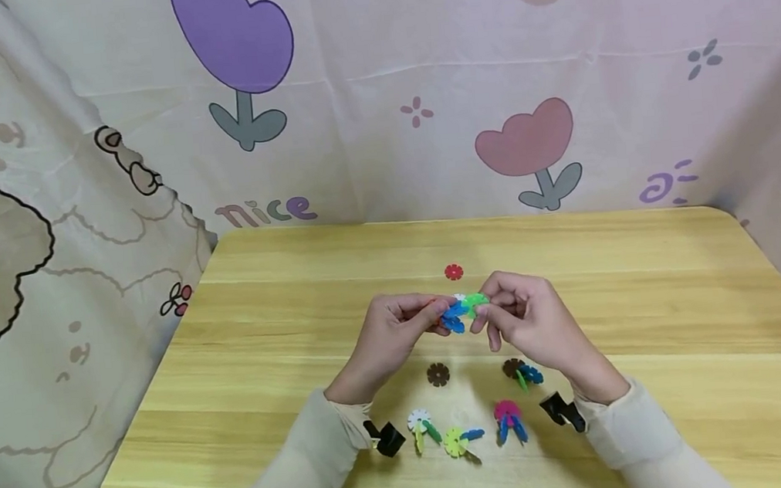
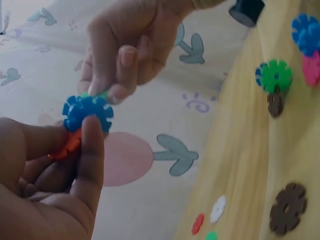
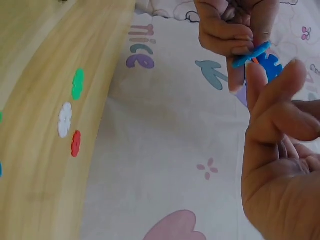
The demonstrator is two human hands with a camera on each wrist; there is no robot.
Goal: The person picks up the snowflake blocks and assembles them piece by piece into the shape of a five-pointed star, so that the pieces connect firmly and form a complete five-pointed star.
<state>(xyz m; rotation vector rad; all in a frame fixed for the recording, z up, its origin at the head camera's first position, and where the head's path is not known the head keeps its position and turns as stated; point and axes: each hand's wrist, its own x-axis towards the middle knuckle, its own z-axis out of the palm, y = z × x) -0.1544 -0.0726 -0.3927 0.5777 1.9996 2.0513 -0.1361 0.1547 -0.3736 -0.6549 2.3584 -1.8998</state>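
My left hand (image 1: 387, 333) grips a small joined cluster of notched plastic discs between thumb and fingers. Two blue discs (image 1: 455, 322) stick out of the grip, with an orange-red disc (image 2: 67, 146) under the fingers. Close on the right, my right hand (image 1: 537, 320) pinches a green notched disc (image 2: 96, 93) against the blue ones. Whether the green piece is slotted in cannot be made out. In the right wrist view the fingertips hide this green disc.
Beyond the hands lie a red disc (image 1: 453, 272), a white disc (image 3: 65, 120) and another green disc (image 3: 77, 84). Nearer are a loose brown disc (image 1: 438, 375) and several joined clusters, one with a pink disc (image 1: 507, 412). A printed cloth hangs behind the wooden table (image 1: 262, 286).
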